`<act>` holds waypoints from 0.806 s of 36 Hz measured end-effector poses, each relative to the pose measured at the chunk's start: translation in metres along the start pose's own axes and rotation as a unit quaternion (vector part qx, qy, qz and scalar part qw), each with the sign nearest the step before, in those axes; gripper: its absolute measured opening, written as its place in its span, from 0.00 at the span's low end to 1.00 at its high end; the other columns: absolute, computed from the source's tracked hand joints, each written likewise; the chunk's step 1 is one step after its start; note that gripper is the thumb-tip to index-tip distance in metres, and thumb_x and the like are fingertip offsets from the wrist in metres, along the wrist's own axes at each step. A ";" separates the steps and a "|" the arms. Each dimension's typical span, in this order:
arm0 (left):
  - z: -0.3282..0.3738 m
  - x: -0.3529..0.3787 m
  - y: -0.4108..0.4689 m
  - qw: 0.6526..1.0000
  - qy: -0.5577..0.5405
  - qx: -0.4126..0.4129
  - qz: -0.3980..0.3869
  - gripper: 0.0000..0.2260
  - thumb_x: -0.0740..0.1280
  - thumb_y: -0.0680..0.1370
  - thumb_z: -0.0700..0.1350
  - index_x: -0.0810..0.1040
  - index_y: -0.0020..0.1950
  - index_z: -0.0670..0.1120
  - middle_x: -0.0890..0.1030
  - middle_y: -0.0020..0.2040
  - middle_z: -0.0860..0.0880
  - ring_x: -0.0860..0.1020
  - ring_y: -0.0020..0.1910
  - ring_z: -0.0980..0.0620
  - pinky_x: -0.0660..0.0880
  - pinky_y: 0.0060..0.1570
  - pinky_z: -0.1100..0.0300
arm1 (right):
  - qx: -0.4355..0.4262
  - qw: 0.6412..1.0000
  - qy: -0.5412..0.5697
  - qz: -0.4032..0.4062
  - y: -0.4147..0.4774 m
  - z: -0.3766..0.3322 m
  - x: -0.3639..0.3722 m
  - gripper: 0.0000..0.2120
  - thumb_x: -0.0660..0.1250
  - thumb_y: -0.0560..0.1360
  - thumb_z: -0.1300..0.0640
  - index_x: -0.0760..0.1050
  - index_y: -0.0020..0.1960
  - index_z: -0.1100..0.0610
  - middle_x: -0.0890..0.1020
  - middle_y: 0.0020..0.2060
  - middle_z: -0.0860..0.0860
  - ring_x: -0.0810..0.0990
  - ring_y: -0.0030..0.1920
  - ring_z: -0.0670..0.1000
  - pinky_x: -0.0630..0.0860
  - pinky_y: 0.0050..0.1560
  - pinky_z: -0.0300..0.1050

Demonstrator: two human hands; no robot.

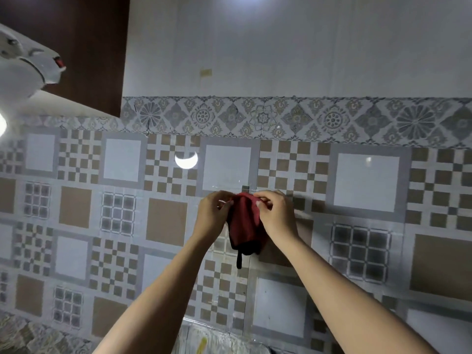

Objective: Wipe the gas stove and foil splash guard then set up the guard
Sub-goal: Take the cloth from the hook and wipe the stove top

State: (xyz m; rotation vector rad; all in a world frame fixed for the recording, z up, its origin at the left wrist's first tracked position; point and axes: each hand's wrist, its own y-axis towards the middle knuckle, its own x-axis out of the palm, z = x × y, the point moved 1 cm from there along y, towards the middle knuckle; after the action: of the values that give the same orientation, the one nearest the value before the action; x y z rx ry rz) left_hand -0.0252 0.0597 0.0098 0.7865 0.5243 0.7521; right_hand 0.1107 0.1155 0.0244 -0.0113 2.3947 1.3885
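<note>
A red cloth (244,221) with a black hem and a dangling black loop hangs against the patterned tile wall, at a small hook (245,187). My left hand (213,213) pinches its upper left edge. My right hand (277,213) pinches its upper right edge. Both arms reach up from the bottom of the view. The crinkled top edge of the foil splash guard (209,338) shows at the bottom centre. The gas stove is out of view.
Glossy patterned tiles (122,213) cover the wall, with a plain white panel (281,47) above. A white fan or appliance (28,70) sits at the upper left beside a dark wooden cabinet (89,47). A stone-patterned surface (30,335) shows bottom left.
</note>
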 end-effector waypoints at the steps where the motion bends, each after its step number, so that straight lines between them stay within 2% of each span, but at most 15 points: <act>1: 0.002 -0.003 0.000 1.000 -0.002 0.002 0.001 0.07 0.64 0.76 0.36 0.81 0.49 0.43 0.81 0.44 0.48 0.78 0.40 0.56 0.75 0.38 0.70 | -0.004 1.000 -0.003 0.000 0.001 -0.003 -0.005 0.09 0.65 0.74 0.65 0.81 0.51 0.59 0.81 0.49 0.54 0.78 0.50 0.51 0.73 0.55 0.40; 3: 0.008 -0.010 -0.003 1.000 -0.010 -0.001 -0.007 0.06 0.66 0.75 0.37 0.81 0.47 0.44 0.81 0.43 0.49 0.78 0.39 0.58 0.75 0.37 0.71 | -0.008 1.000 -0.004 -0.007 0.001 -0.011 -0.018 0.09 0.65 0.74 0.66 0.81 0.50 0.59 0.81 0.49 0.54 0.78 0.50 0.51 0.70 0.54 0.37; 6: 0.023 -0.018 -0.014 0.999 -0.012 0.001 -0.045 0.05 0.67 0.74 0.37 0.81 0.47 0.46 0.81 0.42 0.51 0.78 0.39 0.59 0.75 0.37 0.72 | -0.029 0.999 -0.012 -0.019 -0.005 -0.020 -0.039 0.08 0.66 0.72 0.68 0.82 0.47 0.59 0.83 0.46 0.54 0.79 0.48 0.51 0.73 0.53 0.39; 9: 0.041 -0.023 -0.037 0.995 -0.009 0.011 -0.098 0.06 0.68 0.74 0.42 0.80 0.50 0.48 0.81 0.45 0.53 0.78 0.45 0.59 0.73 0.44 0.70 | -0.027 0.999 -0.006 -0.040 -0.021 -0.027 -0.063 0.08 0.67 0.72 0.68 0.83 0.46 0.59 0.83 0.46 0.53 0.79 0.49 0.50 0.73 0.54 0.39; 12: 0.059 -0.022 -0.065 0.984 -0.001 -0.002 -0.175 0.11 0.68 0.74 0.48 0.78 0.56 0.49 0.81 0.52 0.54 0.78 0.53 0.58 0.71 0.52 0.68 | -0.011 0.997 0.004 -0.079 -0.043 -0.035 -0.087 0.09 0.67 0.73 0.67 0.82 0.47 0.57 0.84 0.47 0.51 0.79 0.49 0.47 0.71 0.52 0.33; 14: 0.074 -0.017 -0.085 0.973 -0.014 -0.024 -0.231 0.14 0.69 0.74 0.48 0.77 0.59 0.49 0.80 0.55 0.52 0.78 0.55 0.55 0.73 0.56 0.63 | -0.005 0.995 0.001 -0.103 -0.058 -0.040 -0.102 0.09 0.66 0.73 0.67 0.83 0.47 0.57 0.83 0.45 0.49 0.78 0.47 0.44 0.69 0.48 0.25; 15: 0.081 -0.015 -0.096 0.967 -0.023 -0.038 -0.251 0.15 0.69 0.74 0.46 0.77 0.59 0.48 0.80 0.54 0.52 0.78 0.55 0.53 0.75 0.56 0.59 | -0.003 0.994 0.000 -0.109 -0.066 -0.042 -0.110 0.09 0.66 0.73 0.67 0.83 0.46 0.57 0.83 0.45 0.48 0.78 0.46 0.43 0.68 0.47 0.23; 17: 0.094 -0.010 -0.116 0.959 -0.039 -0.056 -0.273 0.15 0.69 0.74 0.43 0.76 0.60 0.46 0.80 0.53 0.49 0.79 0.54 0.51 0.77 0.55 0.56 | 0.001 0.994 -0.001 -0.112 -0.081 -0.046 -0.124 0.09 0.67 0.73 0.67 0.83 0.46 0.57 0.83 0.45 0.48 0.78 0.46 0.43 0.70 0.50 0.28; 19: 0.103 -0.007 -0.136 0.954 -0.056 -0.057 -0.289 0.14 0.68 0.75 0.41 0.76 0.60 0.44 0.80 0.51 0.48 0.79 0.52 0.50 0.78 0.54 0.57 | 0.008 0.994 -0.004 -0.110 -0.096 -0.046 -0.139 0.09 0.67 0.72 0.67 0.83 0.46 0.57 0.83 0.45 0.49 0.78 0.47 0.43 0.71 0.52 0.34; 22: 0.111 -0.004 -0.158 0.949 -0.068 -0.056 -0.303 0.12 0.67 0.75 0.40 0.77 0.59 0.42 0.80 0.49 0.48 0.80 0.50 0.51 0.79 0.52 0.59 | 0.019 0.994 -0.006 -0.104 -0.116 -0.043 -0.159 0.09 0.67 0.72 0.67 0.82 0.46 0.56 0.84 0.45 0.49 0.78 0.47 0.44 0.72 0.54 0.36; 25: 0.117 0.002 -0.173 0.952 -0.063 -0.044 -0.297 0.09 0.67 0.75 0.40 0.79 0.54 0.44 0.81 0.47 0.47 0.80 0.48 0.47 0.79 0.50 0.54 | 0.035 0.994 -0.015 -0.103 -0.138 -0.037 -0.177 0.09 0.67 0.73 0.67 0.82 0.47 0.56 0.83 0.44 0.48 0.79 0.47 0.45 0.72 0.52 0.34; 27: 0.119 0.006 -0.180 0.953 -0.058 -0.041 -0.296 0.07 0.67 0.75 0.40 0.79 0.51 0.48 0.81 0.43 0.51 0.80 0.44 0.49 0.80 0.47 0.56 | 0.050 0.993 -0.027 -0.101 -0.152 -0.030 -0.187 0.09 0.66 0.73 0.67 0.82 0.47 0.57 0.83 0.44 0.48 0.79 0.44 0.44 0.71 0.48 0.29; 29: 0.119 0.010 -0.186 0.952 -0.033 -0.028 -0.302 0.07 0.68 0.75 0.40 0.80 0.51 0.47 0.80 0.42 0.53 0.80 0.42 0.53 0.80 0.46 0.57 | 0.062 0.991 -0.042 -0.107 -0.166 -0.021 -0.195 0.08 0.67 0.73 0.66 0.82 0.48 0.58 0.83 0.44 0.49 0.79 0.44 0.45 0.72 0.47 0.29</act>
State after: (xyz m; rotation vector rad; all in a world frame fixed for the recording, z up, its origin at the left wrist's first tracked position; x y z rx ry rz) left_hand 0.1351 -0.0733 -0.0655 0.5503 0.6385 0.1713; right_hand 0.3177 -0.0224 -0.0429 -0.1682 2.3292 1.1196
